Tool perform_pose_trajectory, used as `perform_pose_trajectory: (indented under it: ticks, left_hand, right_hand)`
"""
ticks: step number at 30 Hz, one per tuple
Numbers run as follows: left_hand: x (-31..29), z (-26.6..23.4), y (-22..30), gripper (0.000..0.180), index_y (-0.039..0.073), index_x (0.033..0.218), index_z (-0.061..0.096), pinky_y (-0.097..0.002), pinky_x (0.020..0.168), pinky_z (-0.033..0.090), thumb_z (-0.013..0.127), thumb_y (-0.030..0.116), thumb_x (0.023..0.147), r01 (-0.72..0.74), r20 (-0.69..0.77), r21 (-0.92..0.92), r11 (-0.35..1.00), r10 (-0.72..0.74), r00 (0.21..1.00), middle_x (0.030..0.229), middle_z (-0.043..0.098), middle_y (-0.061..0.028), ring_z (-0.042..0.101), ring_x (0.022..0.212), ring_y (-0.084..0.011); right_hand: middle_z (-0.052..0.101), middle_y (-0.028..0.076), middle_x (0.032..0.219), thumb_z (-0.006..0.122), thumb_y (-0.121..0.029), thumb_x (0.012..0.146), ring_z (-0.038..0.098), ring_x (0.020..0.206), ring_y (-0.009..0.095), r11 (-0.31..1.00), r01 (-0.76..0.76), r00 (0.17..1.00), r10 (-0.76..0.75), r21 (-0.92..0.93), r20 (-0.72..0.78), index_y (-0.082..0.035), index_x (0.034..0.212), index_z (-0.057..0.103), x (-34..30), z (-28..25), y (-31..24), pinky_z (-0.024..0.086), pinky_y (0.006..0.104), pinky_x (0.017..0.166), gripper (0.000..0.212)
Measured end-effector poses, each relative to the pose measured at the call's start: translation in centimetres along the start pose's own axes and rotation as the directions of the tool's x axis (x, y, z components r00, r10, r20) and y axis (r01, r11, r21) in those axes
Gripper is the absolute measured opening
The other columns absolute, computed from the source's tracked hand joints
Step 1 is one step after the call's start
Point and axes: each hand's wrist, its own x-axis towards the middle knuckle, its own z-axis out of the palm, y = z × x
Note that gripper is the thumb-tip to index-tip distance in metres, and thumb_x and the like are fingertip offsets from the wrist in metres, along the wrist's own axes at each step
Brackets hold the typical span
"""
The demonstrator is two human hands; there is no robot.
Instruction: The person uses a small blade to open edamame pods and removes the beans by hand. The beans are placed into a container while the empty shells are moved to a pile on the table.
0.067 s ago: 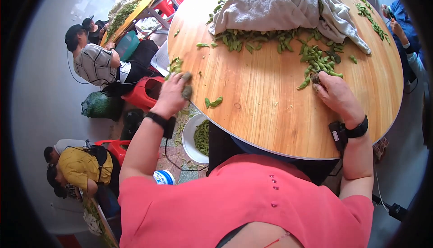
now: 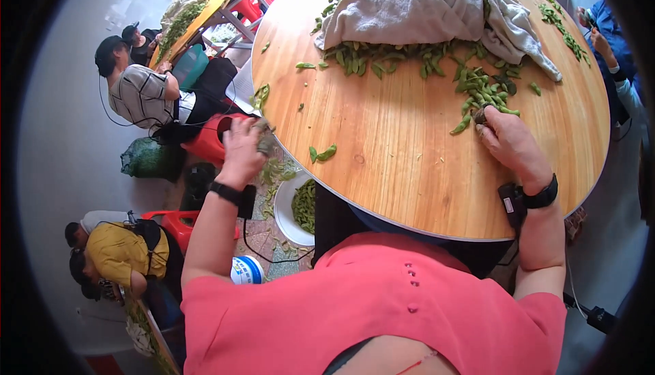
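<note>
My left hand (image 2: 243, 150) is just off the left edge of the round wooden table (image 2: 382, 163), above the floor. Its fingers are spread and slightly blurred, with dark coverings on some fingertips; I see nothing held in it. On the table my right hand (image 2: 510, 138) is closed, its covered fingertips at the near end of a loose heap of green soybean pods (image 2: 483, 90). What those fingers pinch, if anything, is hidden. A pale towel (image 2: 402, 10) covers a larger pile of pods behind. Two loose pods (image 2: 323, 154) lie nearer my left side.
Below the table's left edge stands a white basin (image 2: 285, 211) holding pods, with discarded pods scattered on the floor. A white bucket (image 2: 246, 270) is beside my left arm. Red stools (image 2: 205, 140) and people at other tables are to the left. Another person (image 2: 617, 68) works at the far right.
My left hand has moved left, from the table's edge to beyond it, and its fingers have spread. Pale green bits appear below it. My right hand has hardly moved.
</note>
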Motion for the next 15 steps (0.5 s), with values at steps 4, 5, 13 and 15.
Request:
perform_pose_trajectory:
  ticks: [4, 5, 13, 15]
  left_hand:
    - [-1.4, -2.0, 3.9, 0.048, 0.005, 0.123, 0.053, -0.0451, 0.105, 0.030, 0.062, 0.010, 0.076, -0.165, -0.271, -0.180, 0.970, 0.112, 0.956, 0.129, 0.047, -0.0172, 0.040, 0.124, -0.0377]
    - [-1.7, -2.4, 6.3, 0.049, 0.004, 0.124, 0.051, -0.0453, 0.105, 0.031, 0.063, 0.015, 0.078, -0.305, -0.330, -0.293, 0.906, 0.204, 0.922, 0.131, 0.046, -0.0178, 0.039, 0.125, -0.0377]
    - [-2.3, -1.5, 9.7, 0.066, -0.001, 0.134, 0.039, -0.0461, 0.111, 0.020, 0.064, 0.020, 0.077, -0.408, -0.111, -0.426, 0.807, 0.401, 0.909, 0.142, 0.033, -0.0232, 0.029, 0.133, -0.0398]
    - [-2.3, 0.8, 5.3, 0.062, -0.002, 0.134, 0.040, -0.0504, 0.109, 0.019, 0.057, 0.034, 0.086, -0.201, -0.130, -0.211, 0.957, 0.176, 0.976, 0.140, 0.034, -0.0260, 0.029, 0.132, -0.0415]
  right_hand:
    - [0.056, 0.024, 0.077, 0.051, -0.010, 0.082, 0.056, 0.078, 0.041, 0.995, -0.094, 0.995, 0.095, -0.042, 0.022, -0.001, 0.085, 0.048, 0.0, -0.1, 0.2, 0.045, 0.0465, 0.066, 0.010]
    - [0.056, 0.024, 0.077, 0.051, -0.010, 0.082, 0.056, 0.078, 0.041, 0.994, -0.098, 0.995, 0.100, -0.054, 0.023, -0.001, 0.085, 0.048, 0.2, -0.1, 0.1, 0.045, 0.0465, 0.066, 0.010]
    - [0.058, 0.024, 0.074, 0.050, -0.013, 0.085, 0.058, 0.074, 0.042, 0.989, -0.127, 0.990, 0.122, -0.070, -0.077, -0.003, 0.092, 0.048, -0.3, -3.0, 0.8, 0.046, 0.0485, 0.064, 0.013]
    - [0.059, 0.025, 0.075, 0.050, -0.014, 0.085, 0.058, 0.075, 0.042, 0.981, -0.166, 0.980, 0.153, -0.098, -0.129, -0.002, 0.093, 0.048, -0.9, -4.4, 2.6, 0.046, 0.0493, 0.065, 0.015]
